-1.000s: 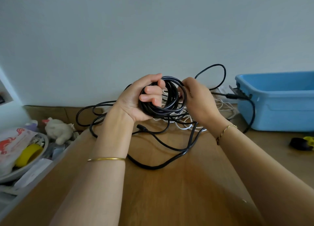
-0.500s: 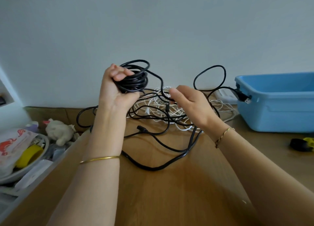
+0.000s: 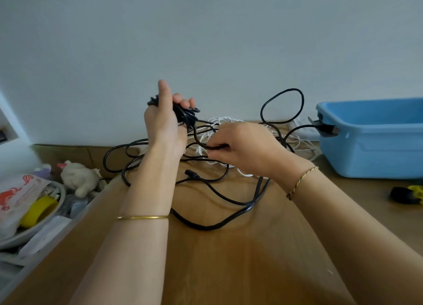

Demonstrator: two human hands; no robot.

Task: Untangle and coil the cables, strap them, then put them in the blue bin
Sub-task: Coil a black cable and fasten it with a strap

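My left hand (image 3: 163, 123) is raised above the wooden table (image 3: 240, 259) and grips a small coil of black cable (image 3: 186, 115), thumb pointing up. My right hand (image 3: 242, 144) pinches a loose strand of the same black cable just right of the coil. More black cable (image 3: 212, 226) sprawls in loops over the table, one loop (image 3: 282, 105) standing up against the wall. A tangled white cable (image 3: 297, 144) lies behind my right hand. The blue bin (image 3: 375, 139) stands at the right, a black plug (image 3: 327, 128) hanging at its left rim.
A bowl (image 3: 29, 233) with a yellow tape roll (image 3: 39, 210) and a printed bag sits off the table's left edge, beside a small plush toy (image 3: 79, 178). A black and yellow object (image 3: 407, 194) lies at the right below the bin. The wall is close behind.
My left hand lifted the coil up and left, then turned it and came slightly lower. My right hand let go of the coil, dropped towards the table and took a loose strand.
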